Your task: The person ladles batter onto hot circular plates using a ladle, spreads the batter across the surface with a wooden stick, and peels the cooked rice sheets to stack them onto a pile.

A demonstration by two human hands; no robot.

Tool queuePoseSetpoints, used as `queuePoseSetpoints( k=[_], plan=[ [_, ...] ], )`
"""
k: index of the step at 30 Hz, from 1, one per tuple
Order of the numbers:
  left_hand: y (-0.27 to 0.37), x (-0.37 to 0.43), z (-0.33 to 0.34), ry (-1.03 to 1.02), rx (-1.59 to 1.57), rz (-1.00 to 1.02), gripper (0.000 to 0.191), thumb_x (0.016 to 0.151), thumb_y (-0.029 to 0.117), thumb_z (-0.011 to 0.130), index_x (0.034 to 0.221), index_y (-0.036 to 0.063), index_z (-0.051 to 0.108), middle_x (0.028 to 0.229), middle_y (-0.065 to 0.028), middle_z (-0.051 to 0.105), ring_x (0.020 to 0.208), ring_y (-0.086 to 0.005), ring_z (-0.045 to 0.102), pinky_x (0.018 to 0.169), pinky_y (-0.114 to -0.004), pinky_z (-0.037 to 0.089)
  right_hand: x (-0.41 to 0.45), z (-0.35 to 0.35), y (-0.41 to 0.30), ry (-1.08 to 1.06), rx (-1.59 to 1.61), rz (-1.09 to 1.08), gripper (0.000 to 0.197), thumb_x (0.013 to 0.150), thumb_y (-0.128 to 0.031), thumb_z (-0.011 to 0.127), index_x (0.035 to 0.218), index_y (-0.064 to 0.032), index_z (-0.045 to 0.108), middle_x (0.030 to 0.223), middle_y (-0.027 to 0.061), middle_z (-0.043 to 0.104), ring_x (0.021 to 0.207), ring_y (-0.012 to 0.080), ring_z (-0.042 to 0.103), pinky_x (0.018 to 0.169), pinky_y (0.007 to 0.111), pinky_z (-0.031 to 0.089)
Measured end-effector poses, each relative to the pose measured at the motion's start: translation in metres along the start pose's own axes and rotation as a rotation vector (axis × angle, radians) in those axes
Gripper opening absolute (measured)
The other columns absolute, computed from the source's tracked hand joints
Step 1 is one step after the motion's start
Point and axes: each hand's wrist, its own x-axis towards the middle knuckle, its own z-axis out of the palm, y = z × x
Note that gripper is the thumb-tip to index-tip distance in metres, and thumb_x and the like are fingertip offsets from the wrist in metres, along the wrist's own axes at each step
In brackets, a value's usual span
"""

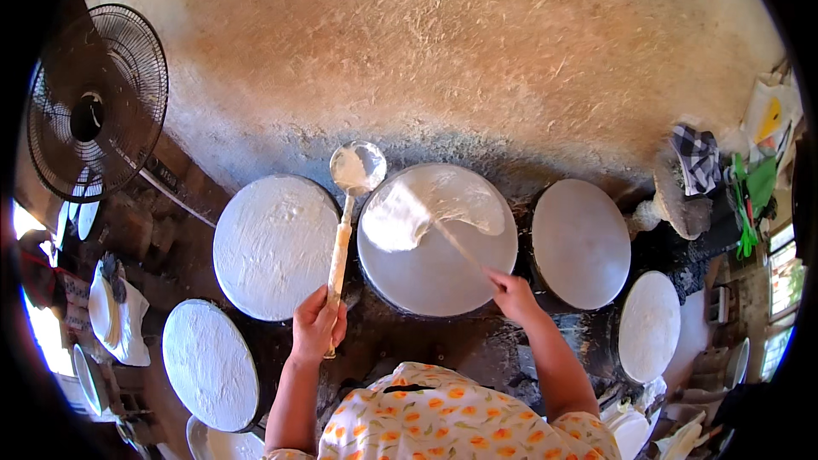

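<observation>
My left hand is closed around the pale handle of a long ladle, whose round bowl, coated with white batter, is raised at the wall side, between two griddles. My right hand grips a thin wooden stick. Its far end reaches the white batter on the middle round griddle. The batter covers the upper part of that plate in a curved band; the lower part is bare. To the left is a round griddle coated in white; to the right, a smooth grey one.
A rough earthen wall rises behind the griddles. More coated round plates are at lower left and right. A black standing fan is at far left. A checked cloth and green straps hang at right.
</observation>
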Motion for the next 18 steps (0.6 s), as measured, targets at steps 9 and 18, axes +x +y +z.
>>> queuePoseSetpoints(
  k=[9, 18],
  plan=[
    [-0.006, -0.026, 0.001, 0.105, -0.027, 0.008, 0.018, 0.095, 0.013, 0.045, 0.083, 0.0027, 0.051, 0.055, -0.0008, 0.046, 0.036, -0.0071, 0.040, 0.034, -0.022, 0.032, -0.004, -0.038, 0.005, -0.394, 0.019, -0.067, 0.057, 0.073, 0.009, 0.050, 0.125, -0.0109, 0.057, 0.110, 0.0060, 0.066, 0.082, 0.0090, 0.056, 0.075, 0.022, 0.044],
    [-0.016, -0.037, 0.028, 0.125, -0.043, 0.010, 0.014, 0.094, 0.008, 0.043, 0.097, -0.0005, 0.054, 0.062, -0.0012, 0.050, 0.037, -0.0067, 0.042, 0.034, -0.021, 0.034, 0.029, -0.028, 0.000, -0.263, 0.029, -0.165, 0.056, 0.074, 0.007, 0.047, 0.126, -0.0129, 0.057, 0.107, 0.0138, 0.067, 0.082, 0.0129, 0.060, 0.077, 0.024, 0.045]
  ],
)
